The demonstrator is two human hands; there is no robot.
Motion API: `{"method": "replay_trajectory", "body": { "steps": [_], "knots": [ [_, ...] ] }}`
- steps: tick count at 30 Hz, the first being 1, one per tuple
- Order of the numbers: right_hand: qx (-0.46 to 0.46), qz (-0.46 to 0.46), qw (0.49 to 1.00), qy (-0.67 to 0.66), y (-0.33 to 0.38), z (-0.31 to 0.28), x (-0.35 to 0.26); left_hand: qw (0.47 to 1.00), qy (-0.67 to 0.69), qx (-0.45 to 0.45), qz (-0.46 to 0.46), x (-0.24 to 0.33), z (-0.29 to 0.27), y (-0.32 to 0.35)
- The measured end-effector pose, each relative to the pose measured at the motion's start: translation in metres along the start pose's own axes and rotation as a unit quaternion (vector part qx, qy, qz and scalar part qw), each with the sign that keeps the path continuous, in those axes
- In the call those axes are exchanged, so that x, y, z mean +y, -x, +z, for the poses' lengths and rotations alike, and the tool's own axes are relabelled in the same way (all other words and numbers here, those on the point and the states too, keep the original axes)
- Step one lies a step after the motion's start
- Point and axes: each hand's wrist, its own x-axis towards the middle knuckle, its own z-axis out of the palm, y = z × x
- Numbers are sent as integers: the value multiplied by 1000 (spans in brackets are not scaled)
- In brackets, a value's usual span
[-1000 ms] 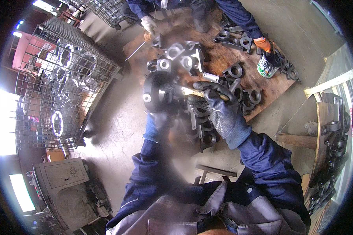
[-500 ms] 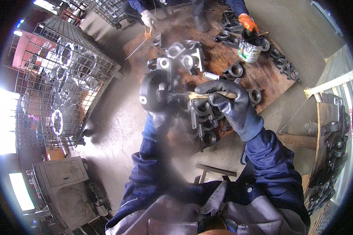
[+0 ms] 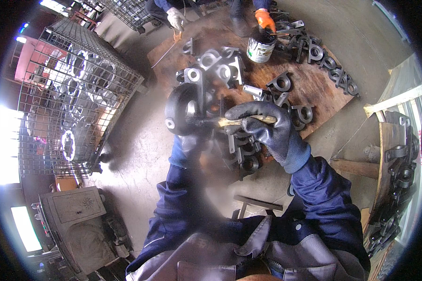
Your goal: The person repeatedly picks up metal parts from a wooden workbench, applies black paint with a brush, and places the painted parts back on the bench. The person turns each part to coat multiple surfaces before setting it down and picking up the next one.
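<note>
In my left hand (image 3: 190,144), gloved and partly hazed over, is a dark ring-shaped metal casting (image 3: 176,104), raised above the board. The fingers are mostly hidden behind the casting. My right hand (image 3: 273,133), in a dark coated glove, is closed around the pale wooden handle of a paintbrush (image 3: 229,122). The brush's dark bristle end meets the inner right side of the ring, with black on it. Below and beyond both hands, several metal castings (image 3: 281,83) lie on a stained wooden board (image 3: 323,110), some bare grey, some black.
Across the board, a co-worker's orange-gloved hand (image 3: 265,21) is at a paint-smeared can (image 3: 260,49); their white-gloved hand (image 3: 177,19) holds a thin rod. A wire cage (image 3: 122,68) of castings stands left. At right, a wooden rack (image 3: 383,150) bears black castings.
My right hand and the brush have shifted slightly left and down, and the casting has turned so its ring opening shows more. The co-worker's orange-gloved hand and the can have moved left and away.
</note>
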Motion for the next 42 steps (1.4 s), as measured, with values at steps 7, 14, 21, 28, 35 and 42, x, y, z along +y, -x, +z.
{"method": "replay_trajectory", "body": {
  "steps": [7,14,21,28,35,42],
  "knots": [
    [41,35,999,-3,1,4,13,993,-78,-23,87,-10,-1,-11],
    [116,101,975,-162,5,22,13,995,-37,32,85,9,12,-15],
    [175,134,955,-200,9,-6,28,980,-143,82,113,8,2,-21],
    [203,124,855,-461,-5,-48,50,951,-237,81,181,-26,12,-11],
    [215,121,908,-338,-8,-33,56,870,-451,-48,195,-41,50,12],
    [181,192,914,-309,-3,-44,47,984,-142,-105,3,-37,71,21]
  ]
}}
